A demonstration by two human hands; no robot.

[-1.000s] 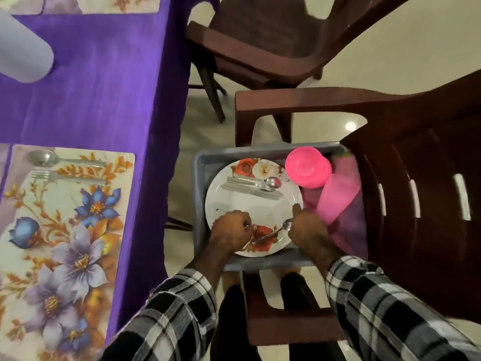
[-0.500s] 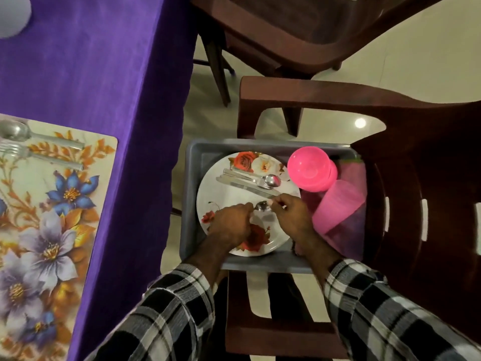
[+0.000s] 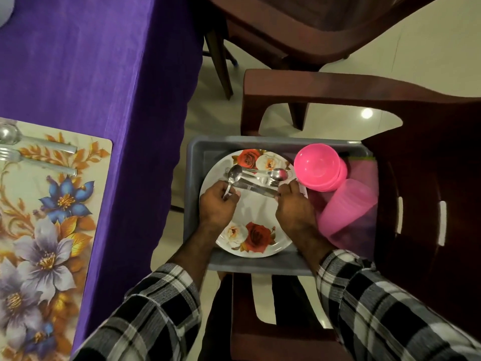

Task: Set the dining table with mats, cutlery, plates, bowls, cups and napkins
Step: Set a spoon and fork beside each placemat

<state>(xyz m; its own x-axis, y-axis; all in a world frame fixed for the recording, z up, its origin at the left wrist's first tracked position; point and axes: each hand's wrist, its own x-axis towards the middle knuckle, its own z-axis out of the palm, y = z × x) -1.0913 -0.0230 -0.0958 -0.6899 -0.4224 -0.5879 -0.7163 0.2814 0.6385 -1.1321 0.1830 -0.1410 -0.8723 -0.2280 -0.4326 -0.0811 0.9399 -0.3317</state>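
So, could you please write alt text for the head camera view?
Both hands work over a floral plate in a grey tub on a chair: the left hand holds a spoon, the right hand grips more cutlery. Pink bowls sit alongside.

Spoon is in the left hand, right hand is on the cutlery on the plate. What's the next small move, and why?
Probably close the right hand on the knife and lift it clear of the plate. The left hand already holds a spoon by its handle, right fingertips touch the knife's near end, and the mat on the table shows only a spoon and fork.
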